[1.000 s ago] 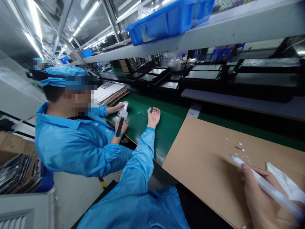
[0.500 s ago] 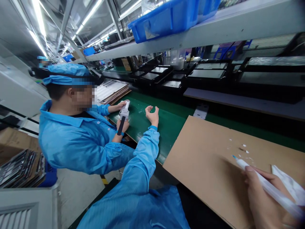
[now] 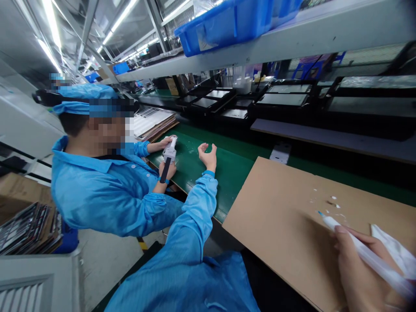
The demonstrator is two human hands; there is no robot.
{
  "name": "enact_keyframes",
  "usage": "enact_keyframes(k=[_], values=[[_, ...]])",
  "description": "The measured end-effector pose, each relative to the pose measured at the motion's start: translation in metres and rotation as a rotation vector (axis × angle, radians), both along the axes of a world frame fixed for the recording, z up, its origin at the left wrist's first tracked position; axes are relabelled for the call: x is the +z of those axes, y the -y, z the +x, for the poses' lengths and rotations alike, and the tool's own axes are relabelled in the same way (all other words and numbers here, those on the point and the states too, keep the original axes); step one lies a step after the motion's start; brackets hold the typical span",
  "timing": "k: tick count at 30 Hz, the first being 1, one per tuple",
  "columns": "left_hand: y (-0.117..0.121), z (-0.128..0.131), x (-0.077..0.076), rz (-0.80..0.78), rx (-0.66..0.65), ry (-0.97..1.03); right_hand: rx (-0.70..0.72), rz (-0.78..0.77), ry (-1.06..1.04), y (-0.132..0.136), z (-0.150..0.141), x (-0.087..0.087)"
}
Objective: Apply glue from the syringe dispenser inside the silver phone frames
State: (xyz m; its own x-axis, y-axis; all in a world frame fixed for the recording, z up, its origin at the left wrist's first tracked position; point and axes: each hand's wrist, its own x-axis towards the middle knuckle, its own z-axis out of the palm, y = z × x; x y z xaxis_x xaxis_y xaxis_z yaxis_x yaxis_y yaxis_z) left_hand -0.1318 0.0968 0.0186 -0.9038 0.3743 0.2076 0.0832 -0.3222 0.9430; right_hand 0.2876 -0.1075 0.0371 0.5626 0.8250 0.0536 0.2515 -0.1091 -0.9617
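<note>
My left hand [image 3: 208, 157] is raised over the green work surface [image 3: 227, 173], its fingers curved and apart with nothing between them. In my right hand [image 3: 360, 268], at the lower right, a white pen-like tube [image 3: 367, 253] with a blue tip is gripped. That tip points left, over a brown cardboard sheet [image 3: 276, 208]. Small white scraps [image 3: 333, 198] lie on the cardboard beyond the tip. A crumpled white cloth or paper [image 3: 390, 242] rests beside my right hand, partly hidden by it.
At the left sits a co-worker [image 3: 110, 186] holding a grey-white device [image 3: 169, 151] with both hands. A white plate [image 3: 280, 152] lies behind the cardboard. Overhead, a shelf [image 3: 325, 41] carries a blue bin [image 3: 224, 28]. Black-framed panels [image 3: 286, 95] stand along the back.
The white plate behind the cardboard has shifted slightly right. The co-worker's head has moved a little left. Both my hands stay almost where they were.
</note>
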Motion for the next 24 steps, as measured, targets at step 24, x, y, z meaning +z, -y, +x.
enact_keyframes(k=[24], values=[[0.018,0.085,-0.021,-0.503,-0.929,-0.841,-0.209,0.121,0.192,0.027,0.092,-0.026]])
